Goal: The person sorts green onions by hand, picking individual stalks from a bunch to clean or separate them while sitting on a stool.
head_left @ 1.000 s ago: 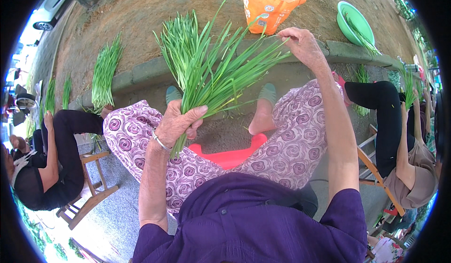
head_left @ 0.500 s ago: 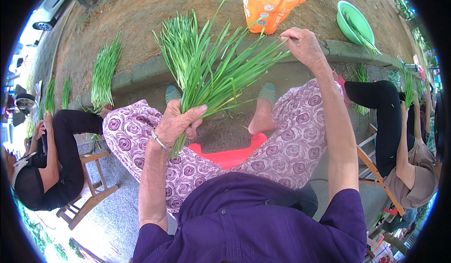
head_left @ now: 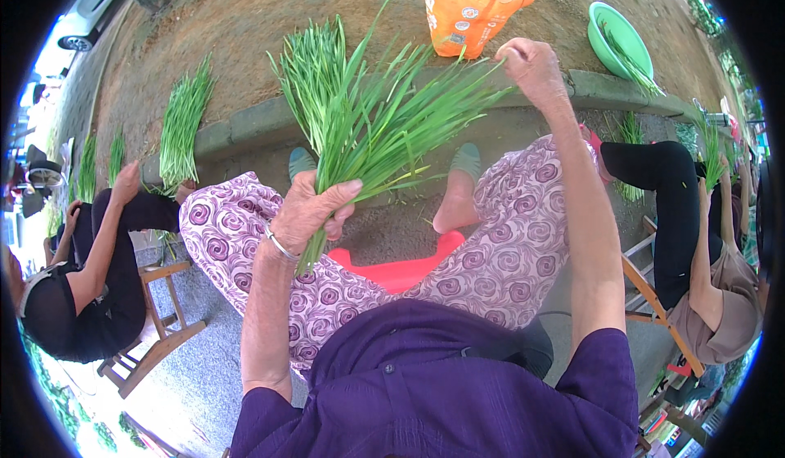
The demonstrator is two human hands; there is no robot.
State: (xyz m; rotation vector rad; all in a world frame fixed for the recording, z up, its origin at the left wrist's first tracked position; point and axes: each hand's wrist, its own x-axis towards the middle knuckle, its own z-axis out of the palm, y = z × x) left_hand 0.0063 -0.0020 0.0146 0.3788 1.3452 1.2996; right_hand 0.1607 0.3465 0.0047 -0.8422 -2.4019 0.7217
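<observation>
My left hand (head_left: 315, 213), with a bangle at the wrist, is closed around the lower stems of a bunch of chives (head_left: 384, 139). Their long flat leaves fan out up and to the right, and the stem ends poke out below my fist. At the right tips of the fan, my right hand (head_left: 533, 69) is raised with its fingers pinched together on a thin leaf tip. Another pile of chives (head_left: 309, 69) lies behind the held bunch, partly covered by it, at the kerb (head_left: 253, 123).
An orange bag (head_left: 470, 20) stands beyond the kerb. Right of it sits a green basin (head_left: 609, 45) holding some leaves. More chives (head_left: 184, 127) lie at the left. People sit on wooden chairs (head_left: 155, 327) on both sides. A red plastic stool (head_left: 401, 274) shows between my knees.
My right hand has moved slightly up and right, and the leaf tips near it have shifted and blur. My left hand stays put. The person at the left has raised a hand.
</observation>
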